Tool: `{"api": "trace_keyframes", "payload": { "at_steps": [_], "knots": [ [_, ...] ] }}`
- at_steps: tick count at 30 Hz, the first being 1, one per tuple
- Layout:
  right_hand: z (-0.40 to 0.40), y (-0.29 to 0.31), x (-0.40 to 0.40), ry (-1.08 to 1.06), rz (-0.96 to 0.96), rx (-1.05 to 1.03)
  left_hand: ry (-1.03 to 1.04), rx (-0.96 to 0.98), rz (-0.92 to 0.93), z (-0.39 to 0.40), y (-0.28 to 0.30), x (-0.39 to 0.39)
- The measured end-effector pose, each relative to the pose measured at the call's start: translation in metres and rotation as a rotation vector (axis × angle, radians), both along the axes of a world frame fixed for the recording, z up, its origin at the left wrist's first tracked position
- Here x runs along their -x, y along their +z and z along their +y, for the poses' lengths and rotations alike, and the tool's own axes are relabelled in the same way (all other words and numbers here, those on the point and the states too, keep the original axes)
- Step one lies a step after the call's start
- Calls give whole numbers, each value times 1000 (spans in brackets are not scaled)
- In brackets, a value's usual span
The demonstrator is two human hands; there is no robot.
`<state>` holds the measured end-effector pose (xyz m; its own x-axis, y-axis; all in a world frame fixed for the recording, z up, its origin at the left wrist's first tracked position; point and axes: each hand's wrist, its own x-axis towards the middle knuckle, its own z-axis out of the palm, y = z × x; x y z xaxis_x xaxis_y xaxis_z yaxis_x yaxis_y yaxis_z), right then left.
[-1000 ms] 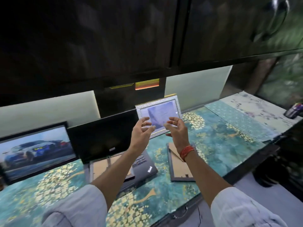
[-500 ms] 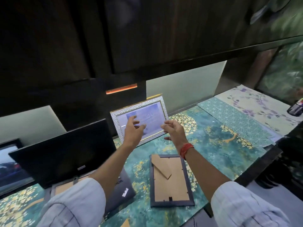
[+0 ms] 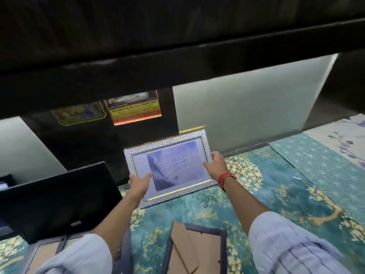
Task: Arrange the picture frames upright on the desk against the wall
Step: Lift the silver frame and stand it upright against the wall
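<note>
A silver-bordered picture frame (image 3: 171, 167) with a bluish picture stands tilted back against the dark wall panel at the rear of the desk. My left hand (image 3: 140, 182) grips its lower left side, thumb on the glass. My right hand (image 3: 216, 164) holds its right edge; a red band circles that wrist. A dark-framed picture frame (image 3: 194, 252) lies face down on the desk near me, cardboard back and stand showing. Another face-down frame (image 3: 49, 252) lies at the lower left, partly hidden by my left sleeve.
An open black laptop (image 3: 55, 202) stands left of the silver frame. A teal, gold-flowered mat (image 3: 266, 198) covers the desk, with a patterned teal sheet (image 3: 320, 165) and a floral sheet (image 3: 347, 135) to the right. A dark overhead cabinet (image 3: 177, 36) hangs low above.
Both hands have closed on the silver frame's sides, where before they hovered in front of it. The view has moved closer and tipped down.
</note>
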<state>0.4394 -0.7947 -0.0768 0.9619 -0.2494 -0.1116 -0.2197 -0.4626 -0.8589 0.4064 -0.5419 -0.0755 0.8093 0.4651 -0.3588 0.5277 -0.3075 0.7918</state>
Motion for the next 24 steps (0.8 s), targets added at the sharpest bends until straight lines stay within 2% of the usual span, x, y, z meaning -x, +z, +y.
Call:
{"api": "trace_keyframes", "payload": {
  "at_steps": [4, 8, 11, 14, 16, 18, 21, 24],
  "knots": [
    [2, -29, -39, -2, 35, 17, 56, 41, -75, 4, -23, -20],
    [9, -46, -58, -27, 96, -164, 131, 136, -160, 6, -33, -23],
    [22, -34, -55, -186, -66, -282, 114, 192, -190, 14, -29, -18],
    [37, 4, -41, -317, -323, -253, 54, 221, -181, 23, -23, -14],
    [45, 41, -37, -331, -461, -109, -6, 215, -176, 24, -14, -10],
    [52, 77, -33, -235, -666, 139, -44, 130, -237, 19, -4, -8],
    [62, 122, -31, -17, -992, 500, -10, -157, -394, 10, 21, -12],
    [75, 146, -30, 228, -1088, 774, -142, -416, -604, 10, 36, -21]
  ]
}}
